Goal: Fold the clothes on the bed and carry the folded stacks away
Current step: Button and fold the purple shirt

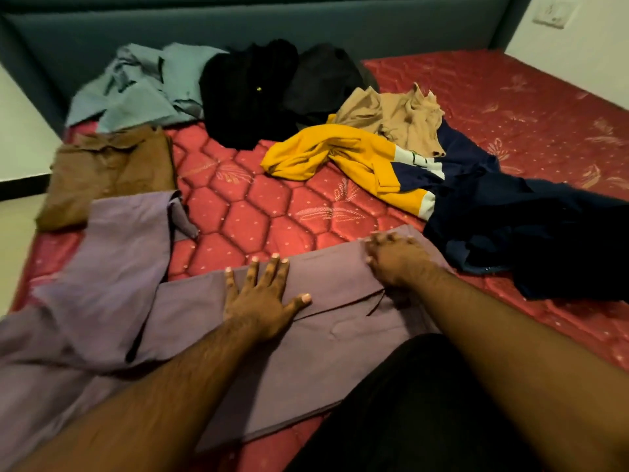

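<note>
A big bed with a red quilted mattress point(258, 212) fills most of the view. A dark teal padded headboard point(238, 25) runs along its far side.

The biggest piece of clothing is a soft purple cloth garment point(299, 338). It lies flat on the near part of the bed, right in front of the person. Its long side runs from the lower left up toward the right. One part of it point(119, 253) is bent back and points away toward the headboard on the left.

The left hand point(262, 301) lies flat on the purple garment with its fingers spread wide, pressing the cloth down. It holds nothing. The right hand point(394, 260) rests on the far right edge of the same garment. Its fingers look bent at the cloth edge, but they are blurry, so I cannot tell if they pinch it.

On the right lies a crumpled dark navy garment point(510, 226). Touching it is a yellow top with navy and white stripes point(343, 158), all bunched up. At the back are a black garment point(252, 93) and a wrinkled grey-blue shirt point(136, 86). A folded brown shirt point(112, 175) sits at the left edge, just beyond the purple one. A small tan garment point(401, 117) lies crumpled behind the yellow top.
</note>
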`<state>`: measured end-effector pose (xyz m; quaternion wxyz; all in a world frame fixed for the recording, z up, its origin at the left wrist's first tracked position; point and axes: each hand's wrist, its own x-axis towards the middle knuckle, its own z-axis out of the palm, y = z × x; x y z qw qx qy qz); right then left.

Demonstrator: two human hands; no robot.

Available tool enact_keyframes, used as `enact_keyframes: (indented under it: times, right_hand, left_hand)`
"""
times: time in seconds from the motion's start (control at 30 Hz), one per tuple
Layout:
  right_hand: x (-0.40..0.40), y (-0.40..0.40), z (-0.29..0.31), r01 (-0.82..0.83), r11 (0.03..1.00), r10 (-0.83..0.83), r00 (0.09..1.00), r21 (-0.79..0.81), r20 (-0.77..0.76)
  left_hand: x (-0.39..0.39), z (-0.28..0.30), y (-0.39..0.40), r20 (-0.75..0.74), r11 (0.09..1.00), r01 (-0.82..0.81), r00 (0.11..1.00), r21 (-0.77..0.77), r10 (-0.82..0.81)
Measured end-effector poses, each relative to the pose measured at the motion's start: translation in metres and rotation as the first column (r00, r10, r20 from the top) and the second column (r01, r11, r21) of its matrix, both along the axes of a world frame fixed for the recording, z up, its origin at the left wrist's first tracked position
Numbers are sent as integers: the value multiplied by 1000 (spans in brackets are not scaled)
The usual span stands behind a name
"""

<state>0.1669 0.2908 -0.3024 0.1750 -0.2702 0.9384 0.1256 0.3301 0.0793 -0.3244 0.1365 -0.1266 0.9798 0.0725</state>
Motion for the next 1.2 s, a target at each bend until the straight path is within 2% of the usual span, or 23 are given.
enact_keyframes:
  times: [0.07,0.1,0.2,0.27,0.33,0.43,0.53,0.63,0.7,0.77,0.83,0.87,0.9,0.93,1.0,1.03,1.07,1.13,1.17,1.2]
  right_hand:
    - [7,-10,7,107,991,-105,994,79,-33]
    - [19,-23,11,67,997,-66,998,48,-24]
    - [63,-82,8,-157,970,161,987,-184,4]
    - [89,-122,2,-239,922,265,963,-304,48]
    - [104,-161,-4,-247,880,307,947,-406,89]
    - [109,-201,-11,-244,869,320,941,-431,113]
    - [96,-229,-19,-253,850,316,947,-461,63]
    - [80,-260,-19,-157,778,222,974,-608,33]
    - [69,-285,-17,-63,746,136,989,-663,60]
    - [58,-311,-19,21,732,79,990,-681,116]
    - [50,-334,-20,89,649,83,979,-755,187]
    - [49,-342,-19,130,581,93,970,-803,225]
    - [51,-350,-16,178,522,89,961,-834,261]
    - [51,-358,-15,215,479,62,959,-851,277]
    - [48,-362,-9,237,405,-7,967,-883,256]
    - [48,-360,-1,249,325,-8,965,-912,261]
    - [53,-353,9,280,199,33,956,-939,292]
    - [83,-321,41,399,-44,230,896,-916,379]
    - [105,-293,55,469,-92,328,847,-878,418]
    - [124,-262,61,545,-92,407,784,-833,468]
  left_hand:
    - [13,5,-20,-11,996,-77,997,-54,77]
    - [21,9,-32,-39,989,-109,994,-96,106]
    - [41,18,-69,-158,944,-268,958,-192,239]
    - [51,23,-99,-215,891,-432,892,-141,398]
    - [63,30,-132,-225,820,-573,800,-11,556]
    - [78,33,-173,-199,745,-661,721,91,663]
    - [87,24,-209,-201,658,-734,628,168,752]
    - [78,21,-235,-152,525,-819,503,233,851]
    - [66,22,-252,-110,416,-891,402,181,909]
    - [61,21,-269,-81,362,-925,355,119,932]
    - [63,14,-287,-59,396,-901,392,176,918]
    - [65,16,-292,-33,394,-867,404,304,914]
    - [68,23,-294,11,357,-792,417,494,909]
    - [70,35,-291,69,273,-669,437,692,897]
    - [74,68,-280,119,111,-405,502,907,856]
    - [81,91,-270,91,74,-276,541,958,836]
    - [94,114,-258,39,75,-169,585,983,810]
    - [136,147,-236,-100,148,-14,676,989,730]
    - [164,156,-225,-169,184,58,722,981,671]
    - [191,160,-215,-197,195,97,771,976,605]
